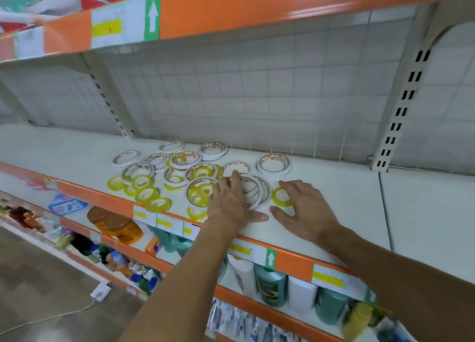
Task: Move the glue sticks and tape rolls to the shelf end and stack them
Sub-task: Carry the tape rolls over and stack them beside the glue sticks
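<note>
Shelf (77, 146), white, orange-edged. Yellow tape rolls (146, 194), loose chain at 9 o'clock near the front edge. White-rimmed tape rolls (185, 159), scattered flat toward 11 o'clock, unstacked. Left hand (231, 203): fingers spread straight over a small overlapping pile of white rolls (253, 190), apparently gathering it. Right hand (303, 208): fingers relaxed, gripping nothing, beside one yellow roll (280, 196). Shelf end at 3 o'clock, bare. Glue sticks: none discernible.

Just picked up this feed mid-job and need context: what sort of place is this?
Most likely a shop aisle. Tiered white metal shelves with orange front rails carry yellow price labels; the shelf below holds bottled toiletries. Both hands, left and right, rest among flat yellow and white tape rolls.
</note>
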`<state>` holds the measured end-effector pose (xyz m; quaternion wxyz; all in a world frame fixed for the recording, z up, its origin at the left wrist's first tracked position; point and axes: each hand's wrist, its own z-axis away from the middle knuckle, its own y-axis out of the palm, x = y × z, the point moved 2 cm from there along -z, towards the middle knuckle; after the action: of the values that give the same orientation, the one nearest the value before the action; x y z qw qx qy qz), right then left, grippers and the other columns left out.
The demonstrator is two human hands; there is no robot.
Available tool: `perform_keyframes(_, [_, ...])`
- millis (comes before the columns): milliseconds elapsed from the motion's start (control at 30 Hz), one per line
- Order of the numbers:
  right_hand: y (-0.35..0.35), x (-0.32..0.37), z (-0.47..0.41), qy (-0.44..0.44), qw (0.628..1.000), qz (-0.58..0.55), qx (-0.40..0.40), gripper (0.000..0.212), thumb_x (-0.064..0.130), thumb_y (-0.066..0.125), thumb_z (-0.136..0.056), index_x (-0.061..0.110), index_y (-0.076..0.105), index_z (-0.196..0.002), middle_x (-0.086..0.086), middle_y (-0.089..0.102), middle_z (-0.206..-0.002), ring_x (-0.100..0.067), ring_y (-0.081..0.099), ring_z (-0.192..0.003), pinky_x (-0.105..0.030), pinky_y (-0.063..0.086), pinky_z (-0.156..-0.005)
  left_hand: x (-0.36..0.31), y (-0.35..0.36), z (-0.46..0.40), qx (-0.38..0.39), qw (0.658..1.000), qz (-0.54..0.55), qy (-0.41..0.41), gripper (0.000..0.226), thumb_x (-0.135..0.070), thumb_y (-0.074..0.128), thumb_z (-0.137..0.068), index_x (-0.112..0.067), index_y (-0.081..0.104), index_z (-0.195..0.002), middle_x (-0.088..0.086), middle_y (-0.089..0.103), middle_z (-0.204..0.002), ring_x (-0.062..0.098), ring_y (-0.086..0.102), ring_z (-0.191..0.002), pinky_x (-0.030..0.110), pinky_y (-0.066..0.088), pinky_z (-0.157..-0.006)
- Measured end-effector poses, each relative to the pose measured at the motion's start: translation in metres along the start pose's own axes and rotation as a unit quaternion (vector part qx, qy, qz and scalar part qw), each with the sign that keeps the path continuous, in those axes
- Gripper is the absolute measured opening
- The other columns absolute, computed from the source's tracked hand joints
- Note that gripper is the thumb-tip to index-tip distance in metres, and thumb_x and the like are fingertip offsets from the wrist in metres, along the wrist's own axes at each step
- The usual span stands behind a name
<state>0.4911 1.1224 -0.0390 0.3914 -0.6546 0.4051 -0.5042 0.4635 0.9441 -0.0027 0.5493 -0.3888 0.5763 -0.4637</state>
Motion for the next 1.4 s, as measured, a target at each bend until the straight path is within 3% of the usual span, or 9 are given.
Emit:
perform_keyframes(367, [-0.002, 0.000, 0.009, 0.001, 1.000, -0.025, -0.004, 0.070, 0.057, 0.050, -0.083, 0.015, 0.051, -0.139, -0.004, 0.056, -0.128, -0.026, 0.051, -0.117, -0.037, 0.039, -0.103, -0.003, 0.001, 0.017, -0.071, 0.997, -0.012, 0.020, 0.109, -0.066, 0.077, -0.066, -0.015, 0.025, -0.148, 0.012, 0.035, -0.142, 0.031, 0.035, -0.131, 0.039, 0.035, -0.107])
perform_keyframes(533, [-0.012, -0.002, 0.018, 0.002, 0.996, -0.088, -0.014, 0.078, 0.054, 0.032, -0.078, 0.012, 0.051, -0.141, -0.008, 0.057, -0.128, -0.028, 0.051, -0.118, -0.037, 0.037, -0.104, -0.018, -0.007, 0.020, -0.122, 0.990, 0.006, 0.071, 0.103, -0.062, 0.077, -0.069, -0.013, 0.030, -0.146, 0.010, 0.041, -0.138, 0.029, 0.039, -0.128, 0.037, 0.035, -0.104])
perform_keyframes(800, [-0.041, -0.026, 0.035, 0.101, 0.979, -0.168, -0.046, 0.049, 0.036, 0.047, -0.101, 0.013, 0.047, -0.144, -0.008, 0.054, -0.135, -0.024, 0.047, -0.127, -0.036, 0.033, -0.110, -0.065, 0.015, 0.020, -0.069, 0.991, -0.005, 0.115, 0.110, -0.073, 0.071, -0.065, -0.013, 0.028, -0.147, 0.009, 0.045, -0.140, 0.029, 0.037, -0.132, 0.040, 0.032, -0.110])
perform_keyframes(967, [-0.047, -0.034, 0.035, 0.111, 0.981, -0.156, 0.044, 0.080, 0.052, 0.062, -0.088, 0.015, 0.033, -0.152, -0.006, 0.044, -0.144, -0.021, 0.038, -0.136, -0.031, 0.029, -0.114, -0.090, 0.034, 0.018, -0.018, 0.988, 0.004, 0.154, 0.104, -0.059, 0.069, -0.076, -0.011, 0.018, -0.152, 0.008, 0.041, -0.146, 0.027, 0.036, -0.134, 0.037, 0.028, -0.113])
perform_keyframes(1067, [-0.052, -0.035, 0.032, 0.130, 0.979, -0.141, 0.066, 0.080, 0.049, 0.066, -0.085, 0.014, 0.035, -0.151, -0.008, 0.045, -0.141, -0.022, 0.039, -0.134, -0.030, 0.032, -0.111, -0.098, 0.039, 0.018, -0.004, 0.986, 0.015, 0.166, 0.110, -0.061, 0.072, -0.073, -0.010, 0.017, -0.153, 0.006, 0.041, -0.148, 0.023, 0.038, -0.136, 0.035, 0.026, -0.115])
perform_keyframes(1167, [-0.052, -0.038, 0.025, 0.144, 0.981, -0.094, 0.088, 0.065, 0.056, 0.064, -0.074, 0.018, 0.056, -0.126, -0.006, 0.051, -0.123, -0.024, 0.045, -0.123, -0.033, 0.039, -0.104, -0.102, 0.039, 0.019, 0.021, 0.984, 0.026, 0.175, 0.122, -0.068, 0.075, -0.065, -0.011, 0.016, -0.155, 0.005, 0.039, -0.151, 0.022, 0.037, -0.138, 0.036, 0.023, -0.117])
perform_keyframes(1267, [-0.048, -0.042, 0.020, 0.153, 0.979, -0.070, 0.116, 0.063, 0.074, 0.045, -0.051, 0.024, 0.053, -0.089, 0.000, 0.052, -0.104, -0.023, 0.048, -0.113, -0.035, 0.044, -0.095, -0.097, 0.038, 0.021, 0.056, 0.982, 0.058, 0.171, 0.131, -0.069, 0.080, -0.058, -0.012, 0.013, -0.156, 0.005, 0.033, -0.156, 0.021, 0.031, -0.142, 0.034, 0.020, -0.119])
perform_keyframes(1333, [-0.047, -0.040, 0.019, 0.131, 0.982, -0.061, 0.124, 0.077, 0.078, 0.055, -0.057, 0.023, 0.057, -0.111, 0.000, 0.053, -0.116, -0.024, 0.046, -0.120, -0.038, 0.043, -0.100, -0.088, 0.033, 0.022, 0.085, 0.980, 0.075, 0.166, 0.132, -0.064, 0.083, -0.058, -0.015, 0.010, -0.157, 0.004, 0.025, -0.160, 0.019, 0.022, -0.147, 0.032, 0.017, -0.119])
perform_keyframes(1400, [-0.050, -0.033, 0.022, 0.118, 0.982, -0.058, 0.133, 0.097, 0.075, 0.067, -0.068, 0.018, 0.043, -0.143, -0.004, 0.044, -0.137, -0.026, 0.038, -0.131, -0.041, 0.037, -0.108, -0.076, 0.025, 0.022, 0.118, 0.977, 0.084, 0.159, 0.126, -0.056, 0.085, -0.063, -0.019, 0.009, -0.157, 0.001, 0.017, -0.162, 0.016, 0.013, -0.149, 0.029, 0.014, -0.118])
